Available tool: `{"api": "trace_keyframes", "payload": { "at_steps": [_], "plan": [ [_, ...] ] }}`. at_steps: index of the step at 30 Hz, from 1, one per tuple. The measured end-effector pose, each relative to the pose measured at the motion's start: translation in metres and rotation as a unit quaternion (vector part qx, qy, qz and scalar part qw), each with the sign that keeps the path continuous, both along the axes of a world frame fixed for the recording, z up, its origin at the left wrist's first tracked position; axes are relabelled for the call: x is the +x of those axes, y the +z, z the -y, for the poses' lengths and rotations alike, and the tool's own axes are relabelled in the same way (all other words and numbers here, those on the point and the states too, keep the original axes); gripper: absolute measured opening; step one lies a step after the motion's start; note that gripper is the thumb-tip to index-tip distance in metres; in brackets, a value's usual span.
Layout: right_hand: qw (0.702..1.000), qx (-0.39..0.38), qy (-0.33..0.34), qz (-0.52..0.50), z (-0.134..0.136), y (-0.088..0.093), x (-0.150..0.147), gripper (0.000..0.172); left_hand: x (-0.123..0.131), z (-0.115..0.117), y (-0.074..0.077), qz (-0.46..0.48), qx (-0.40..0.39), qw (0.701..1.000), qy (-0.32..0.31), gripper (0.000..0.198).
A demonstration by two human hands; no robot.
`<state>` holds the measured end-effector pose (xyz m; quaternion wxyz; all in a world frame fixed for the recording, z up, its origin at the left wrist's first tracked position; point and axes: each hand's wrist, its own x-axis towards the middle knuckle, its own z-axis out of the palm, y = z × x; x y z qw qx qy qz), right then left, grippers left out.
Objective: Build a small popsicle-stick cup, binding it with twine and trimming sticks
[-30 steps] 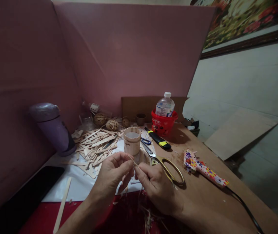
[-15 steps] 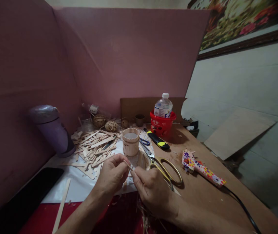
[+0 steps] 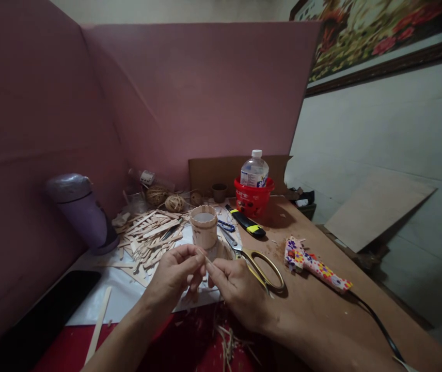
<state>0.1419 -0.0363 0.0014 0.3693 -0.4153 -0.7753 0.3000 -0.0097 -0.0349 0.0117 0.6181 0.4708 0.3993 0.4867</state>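
My left hand and my right hand meet at the front of the table, fingertips pinched on one thin pale strand. Just behind them stands a small round cup of wooden sticks with a scalloped rim and a band around its upper part. Gold-handled scissors lie to the right, partly behind my right hand. A heap of flat wooden sticks covers the white sheet to the left. Thin fibre scraps hang below my right hand.
A flowered glue gun with a black cord lies right. Further back are a yellow-black cutter, a red tub with a bottle, and twine balls. At left are a purple tumbler and a black phone.
The view has shifted slightly. My fingers have come a little closer together on the strand, and the right fingertips sit slightly higher.
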Motion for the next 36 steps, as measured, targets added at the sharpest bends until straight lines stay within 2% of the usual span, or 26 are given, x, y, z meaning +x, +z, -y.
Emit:
{"api": "trace_keyframes", "payload": {
  "at_steps": [4,9,12,16,20,26,31,34,36],
  "plan": [
    [0.999,0.028,-0.001,0.027,0.0,-0.001,0.001,0.043,-0.002,-0.001,-0.001,-0.015,0.009,1.0,-0.006,0.02],
    [0.986,0.109,-0.02,0.128,0.002,-0.005,-0.001,0.038,0.005,-0.003,-0.004,-0.038,-0.015,0.996,0.075,0.019],
    [0.98,0.116,-0.035,0.16,0.002,-0.006,-0.003,0.038,0.011,-0.001,-0.002,-0.056,-0.023,0.994,0.094,0.015],
    [0.993,0.067,-0.026,0.098,0.0,-0.004,-0.004,0.043,0.012,-0.001,-0.001,-0.051,-0.038,0.992,0.11,0.008],
    [0.999,0.024,-0.011,0.032,-0.002,0.0,-0.003,0.044,0.008,-0.002,-0.004,-0.008,-0.047,0.995,0.084,0.005],
    [1.0,0.011,0.002,-0.012,-0.004,-0.002,-0.001,0.047,0.009,0.0,0.002,0.005,-0.031,0.997,0.069,0.017],
    [0.999,0.04,0.009,0.017,0.0,-0.002,-0.002,0.043,0.011,-0.001,-0.004,-0.035,-0.025,0.994,0.099,0.012],
    [1.0,0.001,0.013,-0.011,0.001,-0.002,-0.004,0.042,0.01,-0.002,-0.007,-0.046,-0.032,0.992,0.112,0.011],
    [0.998,-0.037,0.015,-0.046,0.0,-0.001,-0.004,0.042,0.01,-0.002,-0.007,-0.016,-0.034,0.994,0.103,0.01]
  ]
}}
